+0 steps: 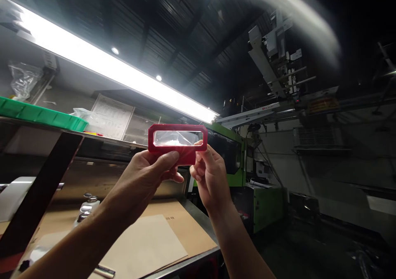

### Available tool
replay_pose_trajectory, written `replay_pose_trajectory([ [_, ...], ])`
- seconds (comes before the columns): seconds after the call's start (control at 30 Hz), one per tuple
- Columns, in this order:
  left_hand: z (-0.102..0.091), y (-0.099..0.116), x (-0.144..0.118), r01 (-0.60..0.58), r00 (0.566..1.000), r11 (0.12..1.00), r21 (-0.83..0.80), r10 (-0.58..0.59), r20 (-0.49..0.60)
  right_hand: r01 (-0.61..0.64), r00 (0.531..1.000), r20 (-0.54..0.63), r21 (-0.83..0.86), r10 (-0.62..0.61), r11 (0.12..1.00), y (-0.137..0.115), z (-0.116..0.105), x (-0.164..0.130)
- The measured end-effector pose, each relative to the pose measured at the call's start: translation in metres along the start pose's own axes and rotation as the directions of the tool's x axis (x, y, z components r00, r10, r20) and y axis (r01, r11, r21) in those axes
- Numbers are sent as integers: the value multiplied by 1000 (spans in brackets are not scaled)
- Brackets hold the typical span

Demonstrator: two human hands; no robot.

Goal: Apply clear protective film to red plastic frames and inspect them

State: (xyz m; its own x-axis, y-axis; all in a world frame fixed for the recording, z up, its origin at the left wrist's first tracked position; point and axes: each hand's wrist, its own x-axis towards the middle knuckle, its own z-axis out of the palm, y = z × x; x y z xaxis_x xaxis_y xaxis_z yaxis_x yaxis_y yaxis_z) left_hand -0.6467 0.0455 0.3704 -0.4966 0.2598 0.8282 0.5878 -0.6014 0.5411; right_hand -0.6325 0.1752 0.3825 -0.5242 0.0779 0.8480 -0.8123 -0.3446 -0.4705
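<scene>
A red plastic frame with a clear window [177, 127] is held up in front of me, under the bright tube lamp. My left hand [154, 167] grips its lower left part, the thumb lying across the front below the window. At the lower right corner, my right hand [210, 167] pinches the frame's edge, its other fingers curled. One fingertip shows through the right end of the window. Light glares off the window's middle, so its surface is hard to make out there.
Below is a workbench covered with cardboard [198, 237], with a pale sheet [148, 242] and pump bottles [88, 205] on it. A green tray [40, 114] sits on the shelf at left, below the long lamp [123, 69]. A green machine [247, 163] stands to the right.
</scene>
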Motion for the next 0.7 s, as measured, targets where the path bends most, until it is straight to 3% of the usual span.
replay_pose_trajectory([
  [0.37, 2, 0, -8, 74, 997, 994, 79, -74, -4, -3, 1000, 18, 25, 3, 1000, 1, -5, -4],
  [0.53, -6, -14, -16, 145, 988, 969, 198, -130, -88, -7, 999, -51, -64, 4, 998, 3, -22, -23],
  [0.6, -11, -23, -19, 166, 984, 952, 258, -142, -109, 63, 986, -135, -255, -100, 965, 6, -32, -39],
  [0.63, -12, -28, -20, 181, 981, 940, 288, -152, -119, 132, 964, -163, -391, -210, 911, 9, -36, -48],
  [0.67, -13, -33, -20, 201, 977, 928, 314, -167, -131, 223, 929, -138, -534, -344, 816, 11, -40, -59],
  [0.7, -13, -38, -20, 226, 972, 914, 337, -187, -144, 328, 884, -41, -656, -466, 680, 15, -43, -69],
])
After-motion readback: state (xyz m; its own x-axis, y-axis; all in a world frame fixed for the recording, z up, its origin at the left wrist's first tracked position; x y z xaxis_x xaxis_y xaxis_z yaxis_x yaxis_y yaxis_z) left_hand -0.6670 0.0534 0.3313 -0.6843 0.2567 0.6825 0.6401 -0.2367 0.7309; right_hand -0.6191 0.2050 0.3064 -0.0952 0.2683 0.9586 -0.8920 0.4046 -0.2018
